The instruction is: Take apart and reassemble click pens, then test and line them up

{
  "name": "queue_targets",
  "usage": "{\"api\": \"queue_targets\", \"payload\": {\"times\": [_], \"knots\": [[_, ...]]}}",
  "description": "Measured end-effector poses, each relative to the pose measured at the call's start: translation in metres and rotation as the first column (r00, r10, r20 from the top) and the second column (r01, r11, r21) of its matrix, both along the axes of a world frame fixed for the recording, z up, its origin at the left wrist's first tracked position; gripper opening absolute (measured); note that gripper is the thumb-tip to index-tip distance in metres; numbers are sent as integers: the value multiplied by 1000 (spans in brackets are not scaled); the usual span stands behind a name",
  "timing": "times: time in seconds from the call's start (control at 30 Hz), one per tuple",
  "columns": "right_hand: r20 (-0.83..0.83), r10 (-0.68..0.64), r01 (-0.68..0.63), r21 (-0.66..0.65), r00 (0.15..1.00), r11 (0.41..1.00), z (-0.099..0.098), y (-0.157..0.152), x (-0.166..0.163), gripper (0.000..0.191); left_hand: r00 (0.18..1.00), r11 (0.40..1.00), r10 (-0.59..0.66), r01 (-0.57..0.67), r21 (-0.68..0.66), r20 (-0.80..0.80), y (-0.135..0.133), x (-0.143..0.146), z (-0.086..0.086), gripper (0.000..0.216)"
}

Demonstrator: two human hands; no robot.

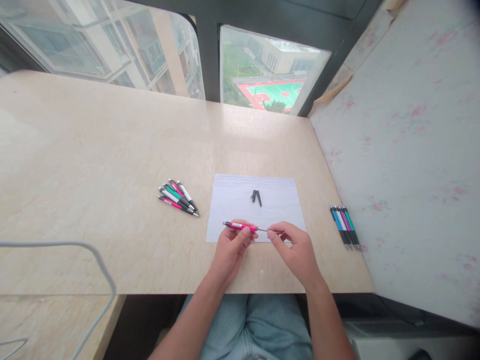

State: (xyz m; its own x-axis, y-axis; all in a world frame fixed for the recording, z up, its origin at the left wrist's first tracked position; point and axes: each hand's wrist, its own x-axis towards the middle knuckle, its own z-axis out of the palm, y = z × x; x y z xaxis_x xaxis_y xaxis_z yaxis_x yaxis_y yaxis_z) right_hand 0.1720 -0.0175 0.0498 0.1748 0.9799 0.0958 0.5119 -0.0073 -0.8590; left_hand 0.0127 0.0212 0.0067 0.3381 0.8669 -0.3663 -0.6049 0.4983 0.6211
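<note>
The left hand (pixel 230 247) is at the lower center of the frame, with its fingers closed around the barrel of a pink pen (pixel 240 226). The pen lies nearly level, its dark clip end pointing left. A thin rod (pixel 262 230) projects from the right end of the barrel. The right hand (pixel 296 247), to the right of center, grips the far end of this rod between thumb and fingers; the gap between them is narrow. The exact contact at the rod end is too small to tell.

Both hands are above the lower edge of a paper (pixel 225 207), which lies at the center of the frame on the bench (pixel 112 165). Rows of writing run along the paper's top edge. Two black parts lie side by side on the paper, above the hands: a short part (pixel 254 195) on the left and a longer part (pixel 259 198) on the right.

A fanned pen pile (pixel 173 193), with pink, white and green barrels, lies left of the paper. A pen row (pixel 342 225), with blue, white, purple and green barrels, lies at the right of the frame, beside the floral wall (pixel 412 165).
</note>
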Motion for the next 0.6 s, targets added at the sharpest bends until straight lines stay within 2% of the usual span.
{"api": "queue_targets", "payload": {"times": [0.37, 0.6], "knots": [[8, 41, -40, -32, 999, 999, -4, -3, 2, 23, 996, 996, -91, 90, 28, 13, -1, 0, 3, 18], [27, 31, -31, 7, 999, 999, -3, -5, -1, 17, 999, 997, -53, 53, 59, -7, -2, 1, 2, 19]]}}
